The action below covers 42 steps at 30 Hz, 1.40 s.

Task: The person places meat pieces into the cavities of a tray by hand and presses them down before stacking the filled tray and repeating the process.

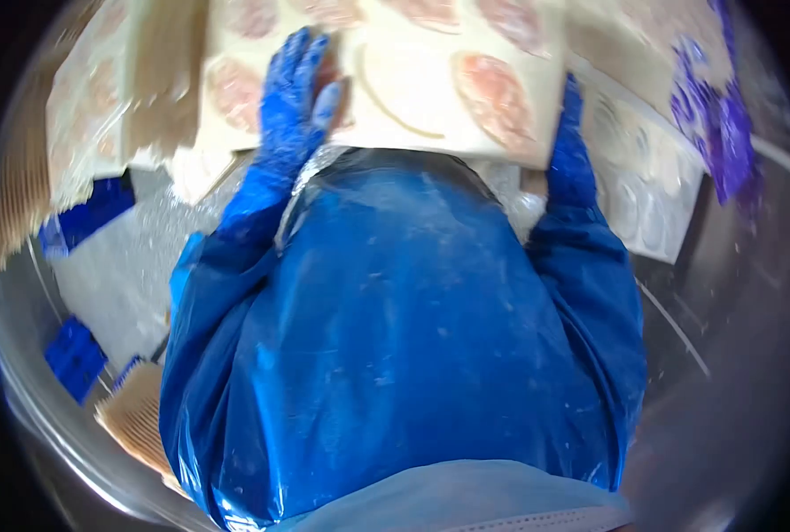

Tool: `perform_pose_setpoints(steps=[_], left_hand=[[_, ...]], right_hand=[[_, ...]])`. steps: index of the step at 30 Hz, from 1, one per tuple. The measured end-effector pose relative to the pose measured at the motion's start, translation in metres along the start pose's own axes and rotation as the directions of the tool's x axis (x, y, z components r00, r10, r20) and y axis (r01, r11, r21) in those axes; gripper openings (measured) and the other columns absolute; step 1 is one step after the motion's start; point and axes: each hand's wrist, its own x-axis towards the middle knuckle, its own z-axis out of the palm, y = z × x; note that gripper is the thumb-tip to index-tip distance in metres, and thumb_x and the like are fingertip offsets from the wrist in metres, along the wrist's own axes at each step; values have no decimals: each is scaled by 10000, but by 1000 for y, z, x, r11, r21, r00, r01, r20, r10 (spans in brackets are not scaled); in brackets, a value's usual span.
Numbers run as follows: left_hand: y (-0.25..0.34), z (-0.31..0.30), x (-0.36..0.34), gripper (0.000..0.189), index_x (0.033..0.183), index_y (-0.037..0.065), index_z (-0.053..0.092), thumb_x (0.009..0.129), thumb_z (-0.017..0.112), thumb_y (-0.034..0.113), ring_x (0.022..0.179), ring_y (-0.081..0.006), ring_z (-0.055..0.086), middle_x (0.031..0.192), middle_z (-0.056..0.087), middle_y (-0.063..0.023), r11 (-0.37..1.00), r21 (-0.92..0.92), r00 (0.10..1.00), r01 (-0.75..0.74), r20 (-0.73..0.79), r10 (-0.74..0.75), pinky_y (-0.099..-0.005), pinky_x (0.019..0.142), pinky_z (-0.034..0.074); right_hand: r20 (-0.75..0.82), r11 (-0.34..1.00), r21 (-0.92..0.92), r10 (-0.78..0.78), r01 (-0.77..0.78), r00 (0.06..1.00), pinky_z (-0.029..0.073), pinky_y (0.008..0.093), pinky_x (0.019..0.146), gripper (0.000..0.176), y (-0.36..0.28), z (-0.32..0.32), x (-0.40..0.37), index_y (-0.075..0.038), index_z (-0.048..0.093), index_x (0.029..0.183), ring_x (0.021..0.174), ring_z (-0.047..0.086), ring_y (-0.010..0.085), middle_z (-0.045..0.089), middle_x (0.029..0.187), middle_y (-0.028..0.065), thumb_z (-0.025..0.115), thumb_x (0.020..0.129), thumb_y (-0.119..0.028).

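Note:
A cream-coloured sheet [423,82] lies before me, with several oval pieces of what looks like raw, pale pink meat [494,97] in rows. My left hand [290,115], in a blue glove, lies flat on it with fingers stretched and thumb apart. It partly covers one pink piece. A curved line marks a bare spot between the pieces. At the sheet's right edge is my right hand [574,151], also gloved in blue, fingers extended along the side. Part of that hand is hidden by the edge.
Corrugated cardboard [169,75] stands at the left, beside another sheet of pink pieces [89,111]. A white moulded tray [647,173] and purple plastic wrap [723,124] are at the right. Blue pieces [76,359] and more cardboard [138,417] lie lower left.

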Motion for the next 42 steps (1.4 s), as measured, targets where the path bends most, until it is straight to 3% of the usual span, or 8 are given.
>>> perform_pose_setpoints(steps=[14, 18, 19, 21, 23, 24, 38, 42], left_hand=[[41, -29, -50, 798, 1597, 83, 277, 971, 586, 470, 1542, -348, 205, 1654, 253, -171, 987, -150, 974, 57, 226, -22, -529, 1255, 125], [23, -34, -68, 790, 1583, 67, 303, 973, 576, 488, 1544, -349, 203, 1641, 278, -180, 968, 27, 968, 248, -50, -247, -557, 1248, 116], [14, -39, -73, 757, 1563, 58, 345, 974, 588, 468, 1535, -354, 231, 1627, 313, -178, 940, 113, 947, 321, -31, -319, -556, 1245, 130], [-2, -47, -81, 698, 1544, 67, 391, 981, 587, 431, 1516, -352, 278, 1597, 377, -164, 931, 218, 955, 294, -27, -296, -555, 1237, 151], [-13, -54, -86, 681, 1539, 71, 404, 983, 587, 419, 1510, -350, 293, 1588, 395, -158, 933, 216, 957, 289, -24, -291, -555, 1235, 157], [-18, -54, -89, 664, 1534, 74, 413, 985, 585, 405, 1508, -349, 297, 1583, 402, -158, 930, 220, 955, 295, -43, -293, -554, 1234, 160], [-43, -16, -18, 693, 1564, 17, 334, 1015, 562, 374, 1523, -379, 240, 1610, 331, -227, 955, 239, 982, 176, 20, -185, -491, 1239, 149], [-46, -17, -10, 777, 1602, 14, 209, 1023, 525, 425, 1542, -390, 181, 1667, 202, -210, 938, 306, 985, 162, 12, -174, -543, 1239, 111]], right_hand=[[263, 933, 347, -195, 96, 945, 500, 405, 1007, 376, -103, -98, 30, 15, 555, 1342, 1137, 618, 314, 632, 1203, 186, 512, 1034, -195], [388, -37, 843, -649, -537, 654, 456, 397, 1087, 558, -245, -34, 41, 48, 460, 1438, 1259, 595, 284, 609, 1341, 191, 524, 1052, -350], [262, 255, 960, -663, -117, 701, 460, 412, 1089, 540, -291, -12, 24, 74, 464, 1419, 1234, 609, 294, 597, 1363, 191, 547, 1041, -303], [398, 75, 910, -435, -408, 808, 472, 407, 936, 229, -370, 46, -12, -22, 650, 1143, 1047, 614, 223, 679, 1092, 69, 624, 970, -169], [605, 777, 388, -620, 495, 500, 439, 436, 1084, 449, -410, 34, -25, -75, 564, 1394, 1175, 637, 286, 672, 1285, 105, 581, 951, -149], [151, 353, 13, -926, 935, 347, 324, 489, 1166, 537, -373, 105, -42, -97, 526, 1436, 1342, 508, 278, 568, 1432, 120, 614, 914, -187], [285, 632, 254, -772, 732, 568, 273, 508, 1214, 458, -279, 3, -43, -155, 603, 1367, 1418, 435, 325, 551, 1458, 111, 626, 932, -296], [-79, 621, 561, -618, 547, 782, 455, 453, 1088, 440, -187, -44, 12, -123, 582, 1366, 1259, 591, 300, 633, 1333, 109, 635, 936, -199]])
